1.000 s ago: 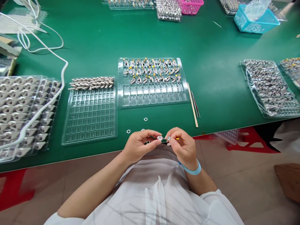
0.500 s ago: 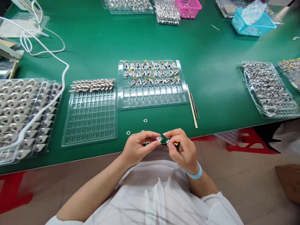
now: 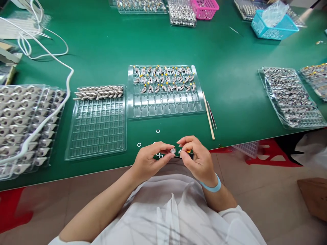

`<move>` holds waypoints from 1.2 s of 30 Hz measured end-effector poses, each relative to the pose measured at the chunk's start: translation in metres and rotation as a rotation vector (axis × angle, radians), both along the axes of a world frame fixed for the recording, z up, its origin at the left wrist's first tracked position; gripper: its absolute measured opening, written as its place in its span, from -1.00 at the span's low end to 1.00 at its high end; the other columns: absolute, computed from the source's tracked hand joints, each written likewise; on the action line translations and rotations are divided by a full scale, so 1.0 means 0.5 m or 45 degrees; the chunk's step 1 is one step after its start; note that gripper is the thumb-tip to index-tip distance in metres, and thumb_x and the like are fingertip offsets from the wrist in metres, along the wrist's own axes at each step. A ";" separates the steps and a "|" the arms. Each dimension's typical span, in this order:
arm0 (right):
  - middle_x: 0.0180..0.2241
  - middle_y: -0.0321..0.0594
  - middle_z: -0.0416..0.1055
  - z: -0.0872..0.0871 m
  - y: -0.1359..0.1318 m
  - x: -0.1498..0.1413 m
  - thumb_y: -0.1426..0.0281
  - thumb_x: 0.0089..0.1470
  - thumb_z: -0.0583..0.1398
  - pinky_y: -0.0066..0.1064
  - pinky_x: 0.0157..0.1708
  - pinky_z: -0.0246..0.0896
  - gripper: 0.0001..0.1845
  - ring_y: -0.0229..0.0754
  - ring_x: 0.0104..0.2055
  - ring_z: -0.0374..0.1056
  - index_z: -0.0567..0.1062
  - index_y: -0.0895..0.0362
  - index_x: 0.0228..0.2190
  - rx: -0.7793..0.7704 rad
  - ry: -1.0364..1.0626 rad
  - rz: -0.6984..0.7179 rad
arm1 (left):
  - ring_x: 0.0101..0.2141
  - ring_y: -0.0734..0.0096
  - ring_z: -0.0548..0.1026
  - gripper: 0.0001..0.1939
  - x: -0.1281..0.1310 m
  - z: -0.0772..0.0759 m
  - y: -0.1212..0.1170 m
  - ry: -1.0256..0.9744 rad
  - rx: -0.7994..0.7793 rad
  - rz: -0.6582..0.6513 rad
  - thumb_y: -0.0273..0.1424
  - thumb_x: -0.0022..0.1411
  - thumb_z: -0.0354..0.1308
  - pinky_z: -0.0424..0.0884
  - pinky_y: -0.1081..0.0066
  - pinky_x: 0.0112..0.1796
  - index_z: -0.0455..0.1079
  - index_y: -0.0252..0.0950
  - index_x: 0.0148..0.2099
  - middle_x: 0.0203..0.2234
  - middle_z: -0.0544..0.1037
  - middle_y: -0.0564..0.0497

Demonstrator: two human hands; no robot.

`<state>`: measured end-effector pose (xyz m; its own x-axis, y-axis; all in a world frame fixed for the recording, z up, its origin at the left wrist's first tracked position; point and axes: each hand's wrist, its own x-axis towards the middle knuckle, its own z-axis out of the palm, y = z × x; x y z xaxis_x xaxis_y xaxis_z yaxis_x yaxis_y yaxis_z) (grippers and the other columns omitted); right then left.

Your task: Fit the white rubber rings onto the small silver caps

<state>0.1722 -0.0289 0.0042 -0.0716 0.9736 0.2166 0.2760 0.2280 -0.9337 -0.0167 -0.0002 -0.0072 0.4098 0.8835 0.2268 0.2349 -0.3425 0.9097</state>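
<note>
Head cam: L grip (image 3: 149, 158) pinches rnd pale pc (image 3: 173, 150); R grip (image 3: 200, 160) pinches yellow-tabbed pc (image 3: 188, 151).

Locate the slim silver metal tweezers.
Head view, right of centre: the tweezers lie on the green tabletop, just right of the long pale wooden stick, beyond the person's right hand.

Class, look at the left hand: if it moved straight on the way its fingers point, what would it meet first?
The left hand points across toward the right hand, so it would probably first meet that hand's fingertips or the small part they pinch; depth is unclear.
</note>
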 end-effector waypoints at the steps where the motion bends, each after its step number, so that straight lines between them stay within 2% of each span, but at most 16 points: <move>1: -0.21 -0.16 0.42 -0.002 -0.001 0.001 0.54 0.10 0.14 -0.22 -0.12 0.33 -0.88 -0.14 -0.13 0.39 0.39 0.08 -0.41 0.012 0.018 -0.008 | -0.41 0.45 0.57 -0.88 -0.001 -0.001 -0.001 -0.018 -0.098 0.001 -0.44 0.22 0.23 0.54 0.50 -0.33 0.52 -0.31 -0.17 -0.36 0.64 -0.05; 4: -0.25 -0.16 0.43 -0.005 -0.005 0.005 0.54 0.10 0.15 -0.24 -0.18 0.35 -0.88 -0.14 -0.16 0.40 0.40 0.08 -0.39 0.072 0.011 -0.022 | -0.36 0.39 0.60 -0.83 -0.004 -0.002 -0.005 -0.092 -0.370 0.031 -0.37 0.19 0.26 0.58 0.47 -0.30 0.54 -0.33 -0.17 -0.33 0.65 -0.08; 7: -0.25 -0.16 0.47 -0.001 -0.005 0.011 0.58 0.07 0.16 -0.20 -0.21 0.36 -0.84 -0.13 -0.19 0.40 0.40 0.06 -0.35 0.220 -0.116 0.004 | -0.34 0.34 0.61 -0.80 -0.005 -0.003 -0.007 -0.202 -0.570 0.032 -0.34 0.16 0.30 0.60 0.42 -0.26 0.56 -0.34 -0.18 -0.33 0.64 -0.10; 12: -0.16 -0.20 0.55 0.004 -0.004 0.023 0.60 0.04 0.16 -0.12 -0.21 0.38 -0.76 -0.09 -0.20 0.40 0.38 0.01 -0.32 0.500 -0.292 0.168 | -0.38 0.35 0.61 -0.79 -0.004 -0.006 -0.006 -0.440 -0.814 0.029 -0.34 0.11 0.35 0.61 0.38 -0.28 0.55 -0.36 -0.22 -0.35 0.64 -0.09; 19: -0.17 -0.23 0.57 -0.002 -0.007 0.022 0.58 0.02 0.20 -0.14 -0.18 0.37 -0.77 -0.08 -0.14 0.39 0.40 0.01 -0.32 0.560 -0.443 0.264 | -0.39 0.38 0.60 -0.79 -0.001 0.003 -0.007 -0.460 -0.834 0.015 -0.35 0.09 0.37 0.60 0.43 -0.30 0.56 -0.35 -0.23 -0.40 0.63 -0.06; 24: -0.18 -0.23 0.56 -0.008 -0.011 0.022 0.58 0.02 0.20 -0.13 -0.19 0.37 -0.74 -0.09 -0.17 0.40 0.38 -0.01 -0.29 0.536 -0.354 0.220 | -0.40 0.34 0.60 -0.77 -0.002 0.005 -0.009 -0.425 -0.845 0.014 -0.32 0.08 0.37 0.60 0.38 -0.31 0.56 -0.36 -0.24 -0.40 0.63 -0.08; 29: -0.18 -0.17 0.53 -0.005 -0.014 0.021 0.59 0.04 0.17 -0.12 -0.21 0.37 -0.75 -0.09 -0.21 0.40 0.37 0.00 -0.29 0.495 -0.307 0.132 | -0.43 0.36 0.59 -0.78 -0.005 -0.002 -0.007 -0.511 -0.949 -0.007 -0.32 0.09 0.37 0.59 0.36 -0.30 0.55 -0.35 -0.24 -0.44 0.62 -0.06; 32: -0.19 -0.12 0.51 -0.003 -0.012 0.019 0.61 0.05 0.16 -0.15 -0.22 0.35 -0.74 -0.09 -0.20 0.41 0.36 0.02 -0.27 0.466 -0.323 0.068 | -0.40 0.36 0.59 -0.79 -0.007 -0.003 -0.006 -0.564 -0.988 -0.039 -0.33 0.10 0.37 0.59 0.35 -0.26 0.56 -0.34 -0.24 -0.37 0.64 -0.08; 36: -0.23 -0.16 0.52 -0.013 -0.008 0.021 0.59 0.09 0.16 -0.21 -0.21 0.30 -0.75 -0.14 -0.23 0.43 0.35 0.02 -0.24 0.550 -0.457 0.078 | -0.22 0.30 0.60 -0.84 -0.004 0.006 -0.009 -0.574 -0.961 -0.051 -0.38 0.14 0.34 0.57 0.34 -0.15 0.57 -0.32 -0.21 -0.23 0.65 -0.11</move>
<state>0.1829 -0.0329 -0.0025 -0.2675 0.7936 0.5465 0.5331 0.5944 -0.6020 -0.0189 -0.0046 -0.0043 0.4559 0.8498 -0.2646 -0.2003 0.3877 0.8998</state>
